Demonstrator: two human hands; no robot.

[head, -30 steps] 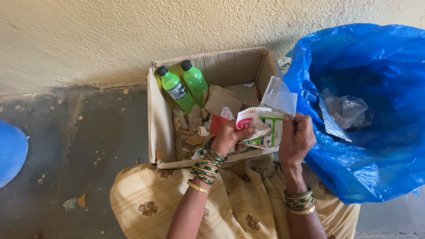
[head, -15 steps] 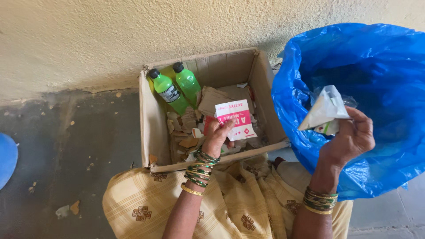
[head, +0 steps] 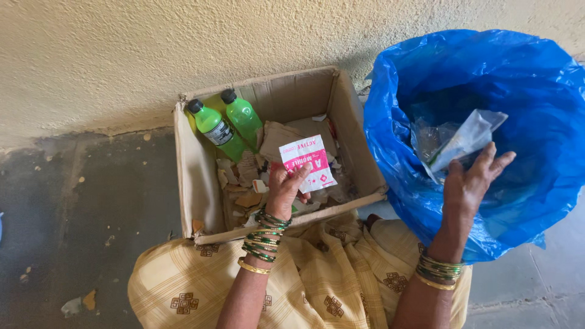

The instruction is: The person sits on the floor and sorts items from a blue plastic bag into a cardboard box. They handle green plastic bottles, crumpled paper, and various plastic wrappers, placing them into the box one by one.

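Observation:
My left hand (head: 285, 186) holds a pink and white packet (head: 308, 161) above an open cardboard box (head: 194, 176). Two green bottles with black caps (head: 226, 127) stand in the box's far left corner, among torn cardboard and paper scraps (head: 250, 176). My right hand (head: 472, 180) is over the mouth of a big blue plastic bag (head: 536, 97), fingers spread. A white and green wrapper (head: 464, 141) is just beyond the fingertips, loose inside the bag, over clear plastic waste (head: 429, 131).
A rough cream wall (head: 152, 49) stands behind the box and bag. The dark floor (head: 85, 201) on the left has small bits of debris (head: 79, 303). My lap in checked yellow cloth (head: 317, 286) is right below the box.
My right hand carried the white and green wrapper from the box to the blue bag and let go of it. My left hand kept the pink packet over the box.

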